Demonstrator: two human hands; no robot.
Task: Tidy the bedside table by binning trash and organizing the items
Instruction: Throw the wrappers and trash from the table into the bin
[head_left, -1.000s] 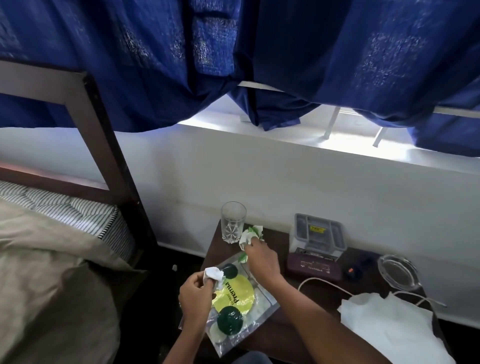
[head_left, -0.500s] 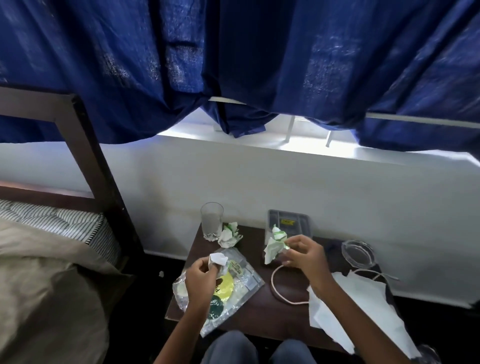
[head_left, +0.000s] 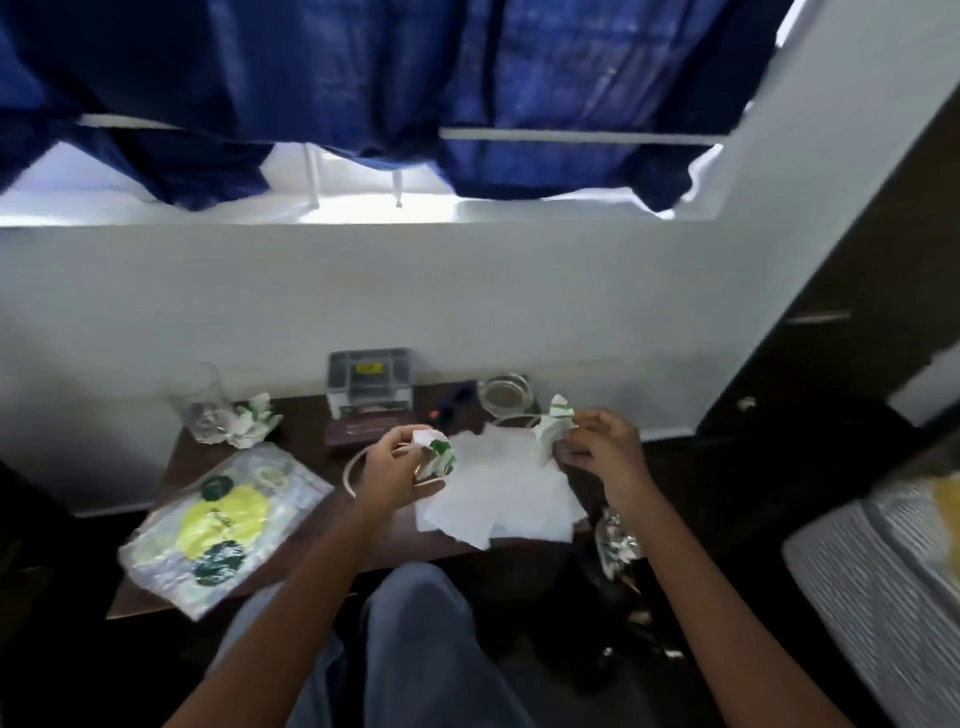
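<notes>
My left hand (head_left: 387, 470) grips a crumpled white-and-green paper wad (head_left: 435, 451) above the middle of the dark bedside table (head_left: 306, 426). Over the table's right side, my right hand (head_left: 597, 452) pinches a second crumpled white-and-green wrapper (head_left: 551, 428). A third crumpled wrapper (head_left: 254, 427) lies at the back left beside a drinking glass (head_left: 200, 402). A clear plastic bag with yellow and green print (head_left: 223, 525) lies on the table's front left.
A grey organizer tray (head_left: 370, 379) stands at the back on a maroon case (head_left: 358, 431). Also on the table are a glass ashtray (head_left: 505, 399), a white cloth (head_left: 498, 493) and a beige cable (head_left: 353, 470). Foil trash (head_left: 615, 543) lies by the right edge. A bed (head_left: 878, 577) is at right.
The camera swung right. My left hand left the plastic bag and moved over the table's middle with its wad. My right hand carried its wrapper further right, past the ashtray.
</notes>
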